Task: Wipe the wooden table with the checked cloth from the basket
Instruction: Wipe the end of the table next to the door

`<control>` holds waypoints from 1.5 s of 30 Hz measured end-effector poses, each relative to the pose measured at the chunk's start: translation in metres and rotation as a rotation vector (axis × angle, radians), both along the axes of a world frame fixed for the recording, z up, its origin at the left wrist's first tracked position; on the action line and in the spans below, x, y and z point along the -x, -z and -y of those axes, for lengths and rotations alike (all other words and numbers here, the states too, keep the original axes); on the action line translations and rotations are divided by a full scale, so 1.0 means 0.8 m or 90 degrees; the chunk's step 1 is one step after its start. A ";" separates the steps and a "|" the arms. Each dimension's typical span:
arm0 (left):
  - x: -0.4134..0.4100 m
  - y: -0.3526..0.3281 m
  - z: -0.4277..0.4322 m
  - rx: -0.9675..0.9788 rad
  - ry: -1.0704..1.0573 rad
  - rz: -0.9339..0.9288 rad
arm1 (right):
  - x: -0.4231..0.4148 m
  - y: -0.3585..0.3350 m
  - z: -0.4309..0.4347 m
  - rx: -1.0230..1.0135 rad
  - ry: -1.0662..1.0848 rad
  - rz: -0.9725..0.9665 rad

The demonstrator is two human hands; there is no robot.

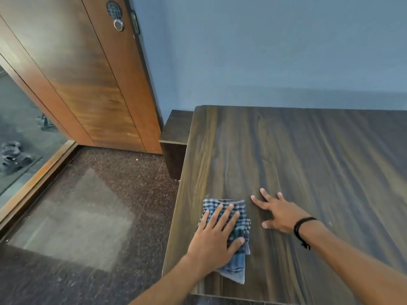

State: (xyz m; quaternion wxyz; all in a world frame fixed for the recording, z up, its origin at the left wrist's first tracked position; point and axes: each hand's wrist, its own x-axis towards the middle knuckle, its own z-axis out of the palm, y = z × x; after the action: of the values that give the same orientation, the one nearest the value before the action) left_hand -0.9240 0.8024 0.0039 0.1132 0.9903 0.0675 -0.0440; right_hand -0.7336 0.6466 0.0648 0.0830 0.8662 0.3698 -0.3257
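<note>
So, mid-wipe here, at least that's how I'd call it. Off to the left there's the door (92, 84) and a speckled floor (99, 194), plus a low dark side unit (176, 126) tucked against the table's far-left corner. None of that gets in my way, but the left edge of the wooden table (308, 161) is right beside the cloth, so if I push that way it'll slide off onto the floor. My left hand (217, 236) lies flat on the checked cloth (241, 226), fingers straight and a bit apart, pressing down rather than grabbing it. The cloth is bunched into a rough fold near the front-left corner, one tail poking out toward the near edge. No basket in view, so I guess the fetching part is done. My right hand (278, 213) is just beside the cloth, not touching it, palm down on the bare wood with fingers splayed wide, holding nothing, a black wristband (301, 225) on the wrist. I think it's only bracing me. Next move, I reckon: lift the right hand clear and sweep the cloth rightward and away from me, keeping pressure on. Loads of open tabletop that way, up to the blue wall (264, 51) at the back edge.
</note>
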 end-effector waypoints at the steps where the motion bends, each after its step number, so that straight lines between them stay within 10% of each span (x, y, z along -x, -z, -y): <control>1: -0.014 0.003 -0.010 -0.020 -0.010 0.019 | -0.001 0.001 -0.001 0.001 0.002 -0.001; 9: -0.194 -0.004 -0.102 -0.008 -0.114 -0.009 | -0.009 0.011 -0.007 0.005 0.034 -0.015; 17: -0.148 0.003 -0.078 -0.001 -0.060 0.014 | -0.085 -0.020 -0.055 0.053 -0.003 -0.020; 27: -0.401 -0.004 -0.230 -0.028 -0.188 -0.025 | -0.165 -0.007 -0.097 0.014 -0.021 -0.044; 37: -0.246 0.006 -0.126 -0.032 -0.100 0.018 | -0.193 -0.008 -0.109 -0.061 0.011 -0.107; 45: -0.435 -0.010 -0.211 -0.015 -0.178 -0.017 | -0.245 -0.012 -0.154 -0.025 0.045 -0.042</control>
State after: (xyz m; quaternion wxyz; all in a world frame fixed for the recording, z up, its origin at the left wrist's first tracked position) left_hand -0.5757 0.9713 0.0120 0.1054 0.9718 0.2070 -0.0404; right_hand -0.5374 0.7697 0.0742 0.0421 0.8691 0.3475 -0.3495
